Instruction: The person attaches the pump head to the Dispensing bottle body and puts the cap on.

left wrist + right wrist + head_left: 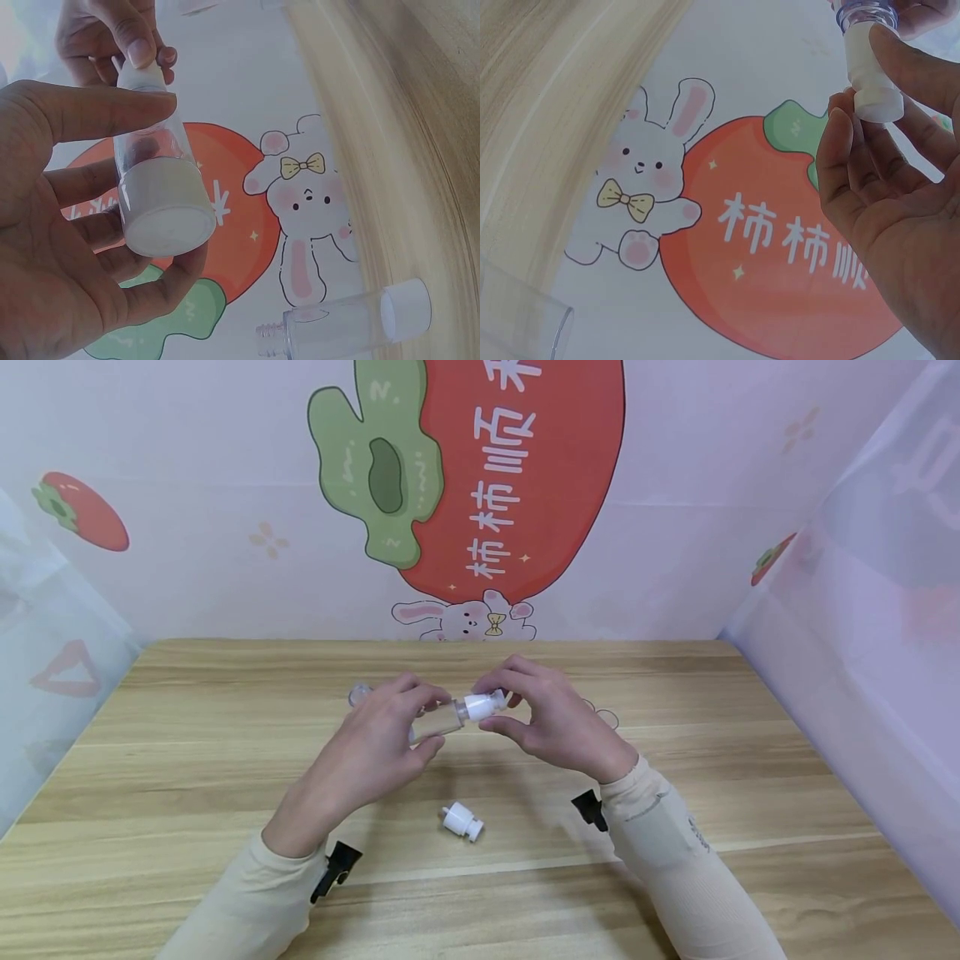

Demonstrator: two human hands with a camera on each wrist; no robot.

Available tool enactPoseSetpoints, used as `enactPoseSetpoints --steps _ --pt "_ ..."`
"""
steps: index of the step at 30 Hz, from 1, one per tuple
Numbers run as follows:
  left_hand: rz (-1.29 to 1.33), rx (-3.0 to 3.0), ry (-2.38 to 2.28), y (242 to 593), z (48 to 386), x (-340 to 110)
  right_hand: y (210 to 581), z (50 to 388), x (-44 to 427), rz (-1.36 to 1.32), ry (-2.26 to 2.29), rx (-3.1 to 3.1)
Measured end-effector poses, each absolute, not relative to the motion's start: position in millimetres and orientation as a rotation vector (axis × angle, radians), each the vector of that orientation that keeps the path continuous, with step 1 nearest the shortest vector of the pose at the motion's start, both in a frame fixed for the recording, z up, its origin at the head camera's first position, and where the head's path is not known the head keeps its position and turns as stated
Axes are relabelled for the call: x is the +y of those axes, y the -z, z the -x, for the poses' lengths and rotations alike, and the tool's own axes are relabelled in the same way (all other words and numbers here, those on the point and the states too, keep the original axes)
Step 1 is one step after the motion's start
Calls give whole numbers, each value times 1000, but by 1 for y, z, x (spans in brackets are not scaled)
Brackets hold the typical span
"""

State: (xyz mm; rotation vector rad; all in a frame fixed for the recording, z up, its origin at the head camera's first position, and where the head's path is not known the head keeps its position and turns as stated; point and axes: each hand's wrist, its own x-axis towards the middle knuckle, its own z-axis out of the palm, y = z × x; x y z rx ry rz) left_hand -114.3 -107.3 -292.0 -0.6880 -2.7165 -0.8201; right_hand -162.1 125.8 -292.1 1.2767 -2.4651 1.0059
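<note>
My left hand (375, 739) grips a clear bottle (437, 722) with a white base, held tilted above the table. In the left wrist view the bottle's white base (169, 210) faces the camera, with the fingers curled around the body. My right hand (558, 714) pinches a white pump top (483, 705) at the bottle's neck between thumb and fingers. From the right wrist view, the white top (874, 82) sits against the clear neck (864, 11); whether it is threaded on cannot be told.
A second white pump top (462, 822) lies on the wooden table (525, 893) nearer me. Another clear bottle (337, 326) with a white base lies beyond my left hand. Clear round-edged pieces (607, 718) lie behind my right hand.
</note>
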Motion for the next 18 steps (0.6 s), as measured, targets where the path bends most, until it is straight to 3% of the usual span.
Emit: enactPoseSetpoints --steps 18 --pt "714 -2718 862 292 113 -106 291 161 126 -1272 -1003 -2469"
